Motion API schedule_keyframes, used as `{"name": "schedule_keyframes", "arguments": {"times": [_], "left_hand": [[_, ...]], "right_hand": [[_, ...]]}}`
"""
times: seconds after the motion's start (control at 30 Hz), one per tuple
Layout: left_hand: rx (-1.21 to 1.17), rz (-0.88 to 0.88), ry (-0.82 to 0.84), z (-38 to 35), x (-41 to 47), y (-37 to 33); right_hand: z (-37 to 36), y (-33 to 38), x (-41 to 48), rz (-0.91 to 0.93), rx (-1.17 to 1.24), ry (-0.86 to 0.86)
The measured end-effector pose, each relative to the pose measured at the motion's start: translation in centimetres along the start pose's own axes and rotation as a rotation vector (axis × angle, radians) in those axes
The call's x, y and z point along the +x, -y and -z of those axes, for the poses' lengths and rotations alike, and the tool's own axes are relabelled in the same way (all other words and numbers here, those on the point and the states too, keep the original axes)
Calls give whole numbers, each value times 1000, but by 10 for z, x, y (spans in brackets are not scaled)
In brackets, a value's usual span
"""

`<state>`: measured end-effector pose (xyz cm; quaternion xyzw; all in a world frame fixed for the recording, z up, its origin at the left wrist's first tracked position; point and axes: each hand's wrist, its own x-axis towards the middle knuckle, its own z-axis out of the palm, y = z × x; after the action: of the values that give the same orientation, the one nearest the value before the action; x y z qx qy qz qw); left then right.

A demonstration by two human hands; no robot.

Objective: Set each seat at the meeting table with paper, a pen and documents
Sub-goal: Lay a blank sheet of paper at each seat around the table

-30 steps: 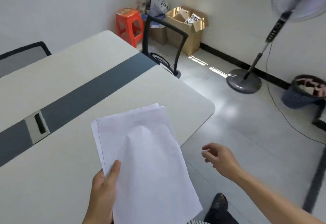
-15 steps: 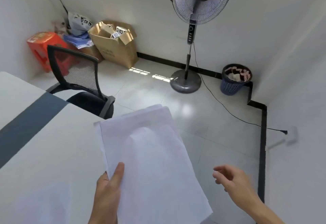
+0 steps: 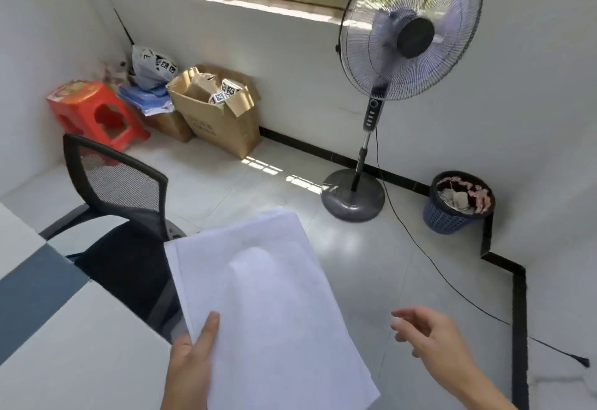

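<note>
Paper stack (image 3: pixel 271 306): we hold a thin sheaf of white sheets in the lower centre of the frame, over the floor and just past the corner of the meeting table (image 3: pixel 74 354) at lower left.
Left hand (image 3: pixel 190 367): clamped on the stack's near left edge, thumb on top, remaining fingers hidden under the sheets.
Right hand (image 3: pixel 436 341): empty, fingers loosely apart, at lower right, clear of the paper.
Handling: we judge the sheets light and limp; a raised bulge shows mid-page, so they sag and fan easily. The smooth faces could slide on one another, and the far edges are already slightly offset.
Where to hold: we would pinch near an edge with thumb above and fingers below, and use the free hand to peel off a single sheet at the far right corner.
Seat: a black mesh chair (image 3: pixel 119 190) stands at left, tucked against the table end.
Writing: the pages look blank from here. The cardboard box (image 3: pixel 216 118) carries faint print we cannot read, with black-and-white patterned cubes inside.
</note>
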<state>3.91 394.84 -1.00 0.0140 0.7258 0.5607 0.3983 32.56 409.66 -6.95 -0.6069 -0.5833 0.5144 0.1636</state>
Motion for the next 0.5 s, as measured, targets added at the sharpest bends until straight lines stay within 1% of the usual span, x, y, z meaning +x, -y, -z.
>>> {"name": "schedule_keyframes", "arguments": {"times": [0.1,0.27,0.37,0.5], "left_hand": [[-56,-43,47,-27,49,-57],[-139,-119,85,-61,116,-130],[-163,-109,8,-75,155,-150],[-194,-75,-187,-88,212,-168]], "right_hand": [[-3,55,57,32,30,7],[-17,114,143,40,21,64],[-29,144,206,48,-6,134],[-50,198,305,117,-39,238]]}}
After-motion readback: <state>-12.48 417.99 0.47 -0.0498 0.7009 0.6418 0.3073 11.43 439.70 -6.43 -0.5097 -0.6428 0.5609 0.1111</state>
